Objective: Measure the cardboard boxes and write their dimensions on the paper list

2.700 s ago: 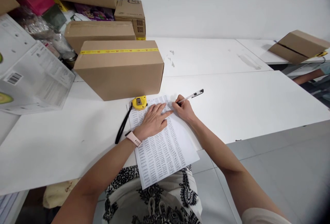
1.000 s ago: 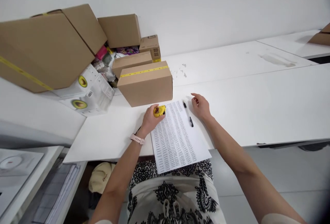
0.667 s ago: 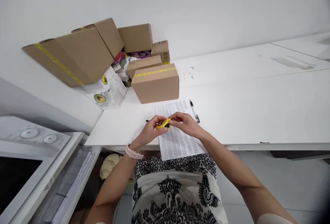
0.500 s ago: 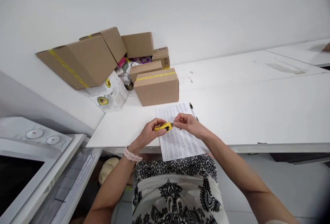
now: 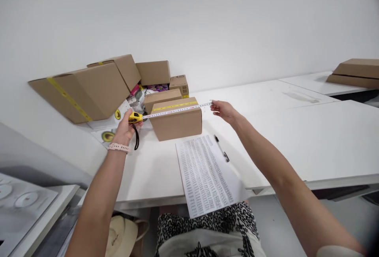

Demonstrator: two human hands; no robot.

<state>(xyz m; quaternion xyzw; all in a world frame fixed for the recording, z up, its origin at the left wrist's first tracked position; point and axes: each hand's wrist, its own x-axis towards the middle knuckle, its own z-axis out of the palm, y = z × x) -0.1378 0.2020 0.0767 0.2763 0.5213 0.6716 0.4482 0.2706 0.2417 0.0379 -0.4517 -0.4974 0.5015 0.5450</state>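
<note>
My left hand [image 5: 126, 127] is closed around a yellow tape measure [image 5: 136, 117], its black wrist strap dangling below. The white blade [image 5: 174, 111] runs out to the right across the top of a closed cardboard box [image 5: 179, 124] sealed with yellow tape. Beyond the box's right edge, my right hand [image 5: 222, 111] pinches the blade's end. In front of the box lies a printed sheet [image 5: 204, 178], overhanging the table edge, with a black and white pen [image 5: 221, 148] to its right.
More cardboard boxes [image 5: 89, 91] and small packages are piled at the back left, partly on a white avocado-printed box [image 5: 102, 130]. Flat cardboard [image 5: 353, 73] lies at the far right. A white appliance [image 5: 26, 205] stands at lower left, near a beige cap [image 5: 121, 237].
Both hands have moved forward and apart, from above the sheet to either side of the box. The tape blade has been drawn out between them. The view has shifted too.
</note>
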